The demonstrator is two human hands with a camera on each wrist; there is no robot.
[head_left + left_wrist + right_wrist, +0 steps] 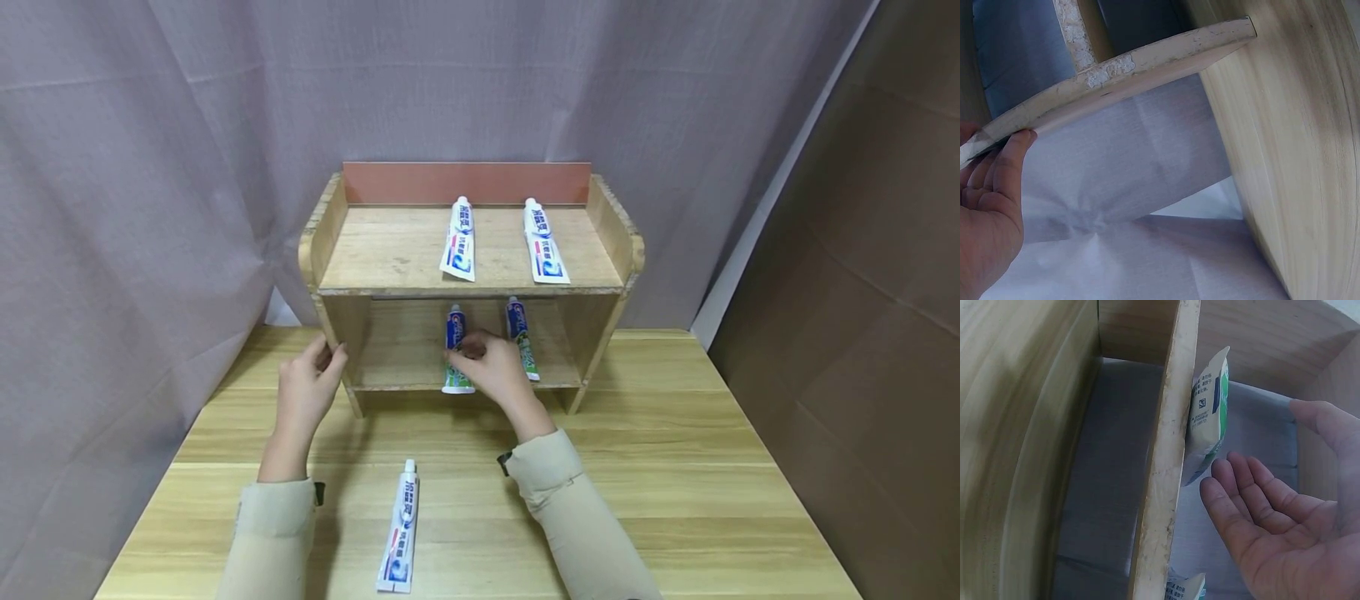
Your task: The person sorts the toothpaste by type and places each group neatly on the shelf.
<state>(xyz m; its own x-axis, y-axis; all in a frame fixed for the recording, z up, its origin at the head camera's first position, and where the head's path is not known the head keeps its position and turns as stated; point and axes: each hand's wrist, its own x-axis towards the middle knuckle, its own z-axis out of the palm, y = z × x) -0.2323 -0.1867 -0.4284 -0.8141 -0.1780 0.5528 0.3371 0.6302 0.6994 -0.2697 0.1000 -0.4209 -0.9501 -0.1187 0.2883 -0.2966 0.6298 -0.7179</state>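
My left hand (309, 379) grips the left side panel (1141, 69) of a small two-tier wooden shelf, its fingers on the outer face. My right hand (1291, 512) is at the lower tier with fingers and thumb spread and nothing between them. Just beside its fingertips lies a green-and-blue toothpaste tube (1207, 419), its flat end out past the front edge. A second green-and-blue toothpaste tube (522, 337) lies to the right on the same board, partly behind the hand in the head view.
Two white toothpaste tubes, a left one (461, 240) and a right one (545, 242), lie on the upper tier. Another white tube (400, 529) lies on the wooden table (697, 467) in front, between the forearms. A grey curtain (465, 83) hangs behind.
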